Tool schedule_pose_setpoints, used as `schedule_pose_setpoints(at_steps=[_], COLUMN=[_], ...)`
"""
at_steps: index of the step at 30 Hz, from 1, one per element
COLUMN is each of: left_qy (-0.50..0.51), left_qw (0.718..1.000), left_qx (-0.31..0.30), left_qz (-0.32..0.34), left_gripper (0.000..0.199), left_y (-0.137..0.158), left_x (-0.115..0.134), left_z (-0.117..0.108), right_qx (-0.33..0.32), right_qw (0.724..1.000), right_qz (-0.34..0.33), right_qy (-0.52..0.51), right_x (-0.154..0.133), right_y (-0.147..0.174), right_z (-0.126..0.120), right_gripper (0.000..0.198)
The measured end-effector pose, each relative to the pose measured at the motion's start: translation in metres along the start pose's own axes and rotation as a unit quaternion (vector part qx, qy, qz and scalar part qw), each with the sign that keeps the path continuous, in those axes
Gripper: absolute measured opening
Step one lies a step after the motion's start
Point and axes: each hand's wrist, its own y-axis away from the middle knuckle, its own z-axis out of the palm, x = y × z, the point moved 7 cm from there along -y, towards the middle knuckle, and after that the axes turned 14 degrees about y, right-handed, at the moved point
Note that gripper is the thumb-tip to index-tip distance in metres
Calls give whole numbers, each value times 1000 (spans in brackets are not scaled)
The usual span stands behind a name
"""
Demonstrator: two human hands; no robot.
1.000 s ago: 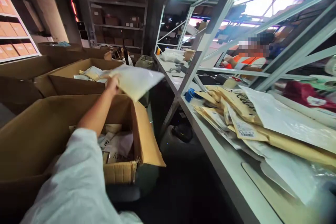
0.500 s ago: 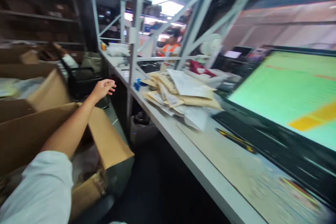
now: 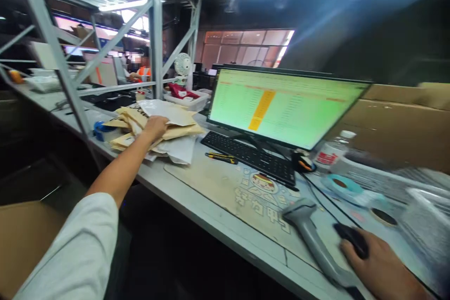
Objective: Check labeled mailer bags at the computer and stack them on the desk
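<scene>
In the head view, left of the black keyboard (image 3: 251, 157), the left hand (image 3: 156, 127) lies on the mailers (image 3: 182, 131) piled on the table (image 3: 211, 221); whether its fingers pinch one is hard to tell. To the keyboard's near right, the right hand (image 3: 383, 262) curls around a computer mouse (image 3: 352, 239), beside a gray barcode scanner (image 3: 312, 234).

A computer monitor (image 3: 291, 108) stands behind a black keyboard (image 3: 250, 154), a utility knife (image 3: 222, 158) beside it. A capped bottle (image 3: 331, 153) stands near the monitor, a fan (image 3: 182, 63) farther back.
</scene>
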Motion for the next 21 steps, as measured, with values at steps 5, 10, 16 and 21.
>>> schedule_pose_setpoints(at_steps=[5, 10, 16, 21], left_qy=[37, 92, -39, -51], left_qw=[985, 898, 955, 986], left_qx=[76, -41, -115, -155], left_qz=[152, 428, 270, 44], left_gripper=[44, 53, 48, 51], left_y=[57, 183, 183, 136], left_x=[73, 125, 39, 18], left_z=[12, 56, 85, 78], right_qx=[-26, -6, -31, -49], right_qw=[999, 1000, 999, 999], right_qz=[2, -18, -9, -5], right_qy=[-32, -11, -1, -1], right_x=[3, 0, -3, -11], right_y=[12, 15, 17, 20], right_z=[0, -3, -3, -11], right_gripper=[55, 57, 58, 58])
